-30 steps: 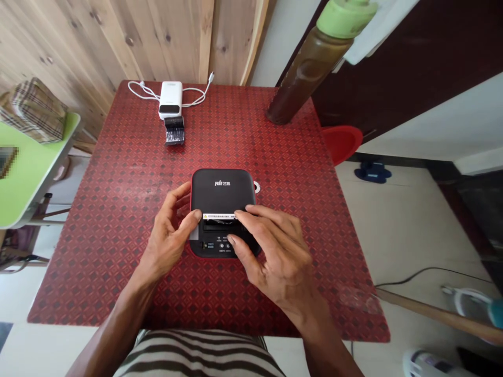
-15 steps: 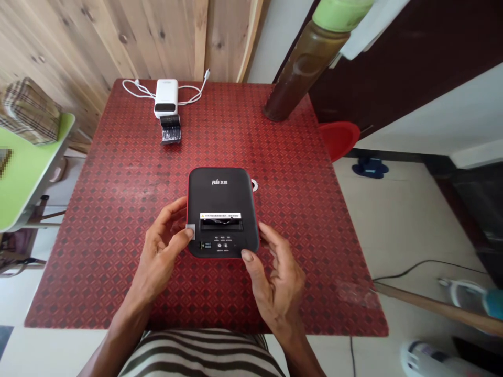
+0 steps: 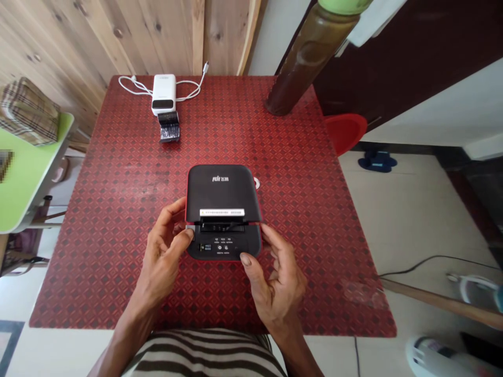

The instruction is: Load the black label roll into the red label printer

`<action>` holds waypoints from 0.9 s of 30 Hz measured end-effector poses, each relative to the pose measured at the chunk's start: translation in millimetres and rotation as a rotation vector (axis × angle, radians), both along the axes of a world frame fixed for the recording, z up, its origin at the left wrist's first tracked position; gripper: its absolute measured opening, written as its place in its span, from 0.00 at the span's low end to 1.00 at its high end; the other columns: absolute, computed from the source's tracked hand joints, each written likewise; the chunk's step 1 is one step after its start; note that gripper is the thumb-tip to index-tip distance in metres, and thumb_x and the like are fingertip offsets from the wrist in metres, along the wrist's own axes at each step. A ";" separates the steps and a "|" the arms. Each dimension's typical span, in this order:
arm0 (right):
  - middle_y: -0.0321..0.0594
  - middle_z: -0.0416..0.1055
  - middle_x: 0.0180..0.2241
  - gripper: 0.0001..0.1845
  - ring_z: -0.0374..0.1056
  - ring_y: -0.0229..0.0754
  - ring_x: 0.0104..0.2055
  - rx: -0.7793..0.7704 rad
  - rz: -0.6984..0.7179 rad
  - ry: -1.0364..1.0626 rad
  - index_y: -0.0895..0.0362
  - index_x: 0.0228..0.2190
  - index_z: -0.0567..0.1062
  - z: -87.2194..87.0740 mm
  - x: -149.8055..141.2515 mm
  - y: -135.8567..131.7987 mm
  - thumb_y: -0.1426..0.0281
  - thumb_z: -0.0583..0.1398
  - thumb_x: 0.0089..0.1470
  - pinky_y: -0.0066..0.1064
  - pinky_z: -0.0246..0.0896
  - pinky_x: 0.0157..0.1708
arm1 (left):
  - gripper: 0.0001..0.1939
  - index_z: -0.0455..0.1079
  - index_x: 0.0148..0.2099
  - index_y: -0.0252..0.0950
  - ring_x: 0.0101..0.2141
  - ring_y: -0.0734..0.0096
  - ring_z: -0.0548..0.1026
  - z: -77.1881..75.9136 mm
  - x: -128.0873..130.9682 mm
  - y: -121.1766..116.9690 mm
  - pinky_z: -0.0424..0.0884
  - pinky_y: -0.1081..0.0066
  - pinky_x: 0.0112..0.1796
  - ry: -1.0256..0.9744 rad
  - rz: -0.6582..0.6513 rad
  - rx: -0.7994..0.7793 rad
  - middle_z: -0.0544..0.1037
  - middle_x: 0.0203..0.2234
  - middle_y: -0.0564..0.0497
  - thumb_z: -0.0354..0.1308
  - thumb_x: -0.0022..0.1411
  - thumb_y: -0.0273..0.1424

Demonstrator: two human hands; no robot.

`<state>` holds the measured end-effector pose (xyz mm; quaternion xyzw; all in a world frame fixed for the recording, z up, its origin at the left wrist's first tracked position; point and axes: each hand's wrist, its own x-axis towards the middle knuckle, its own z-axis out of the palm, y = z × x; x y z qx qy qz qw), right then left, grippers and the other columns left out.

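A small black-and-red label printer (image 3: 223, 193) lies on the table before me. Its lid stands slightly raised, with a dark gap along the front edge below a white sticker. My left hand (image 3: 167, 243) grips its left side, thumb on a grey tab and fingers partly hidden behind the edge. At the opposite side, my right hand (image 3: 273, 269) holds the front right corner, thumb on the front panel. A small white ring-shaped piece (image 3: 257, 183) peeks out beyond the printer's right side.
A white power bank (image 3: 164, 91) with a looped cable sits at the table's back left, beside a black curled strip (image 3: 169, 127). A tall brown bottle (image 3: 304, 63) with a green lid stands back right. Past the table's right edge is a red stool (image 3: 348, 133).
My right hand has come off the printer's slot to its right side. My left thumb has shifted down onto the grey tab. The lid, shut half a second ago, has popped up.
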<state>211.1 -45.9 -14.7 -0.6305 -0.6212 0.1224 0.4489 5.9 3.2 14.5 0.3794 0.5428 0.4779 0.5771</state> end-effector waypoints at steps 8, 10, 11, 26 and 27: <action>0.50 0.86 0.53 0.25 0.86 0.54 0.51 0.003 0.032 -0.023 0.55 0.64 0.76 9.3 8.1 4.6 0.57 0.65 0.73 0.45 0.85 0.49 | 0.26 0.76 0.70 0.47 0.61 0.52 0.81 -4.1 1.1 0.7 0.78 0.56 0.58 -0.030 0.009 0.010 0.82 0.66 0.47 0.68 0.72 0.37; 0.49 0.87 0.53 0.21 0.86 0.52 0.51 0.024 0.064 -0.061 0.54 0.63 0.77 21.3 15.7 15.2 0.60 0.64 0.74 0.43 0.84 0.50 | 0.27 0.75 0.71 0.47 0.61 0.51 0.81 -6.2 -0.3 0.1 0.79 0.57 0.57 -0.034 0.002 0.020 0.82 0.65 0.47 0.68 0.72 0.38; 0.48 0.87 0.53 0.19 0.85 0.51 0.52 0.051 0.081 -0.092 0.54 0.62 0.78 28.5 19.2 23.3 0.63 0.64 0.75 0.43 0.83 0.51 | 0.28 0.74 0.71 0.47 0.61 0.50 0.82 -7.3 -1.0 -0.2 0.79 0.57 0.55 -0.029 -0.003 0.026 0.83 0.65 0.46 0.68 0.72 0.39; 0.44 0.85 0.47 0.10 0.82 0.52 0.50 -0.165 0.158 0.073 0.51 0.44 0.81 50.8 2.1 102.7 0.60 0.62 0.74 0.48 0.75 0.52 | 0.32 0.72 0.70 0.44 0.60 0.49 0.82 -13.3 -6.2 3.2 0.80 0.52 0.58 -0.120 -0.063 0.057 0.83 0.63 0.42 0.72 0.70 0.46; 0.44 0.85 0.47 0.10 0.83 0.52 0.49 -0.183 0.154 0.103 0.51 0.45 0.81 51.0 2.3 102.1 0.59 0.63 0.74 0.48 0.75 0.51 | 0.32 0.72 0.70 0.43 0.59 0.49 0.82 -13.1 -6.3 3.1 0.80 0.52 0.57 -0.119 -0.062 0.051 0.83 0.62 0.42 0.72 0.70 0.47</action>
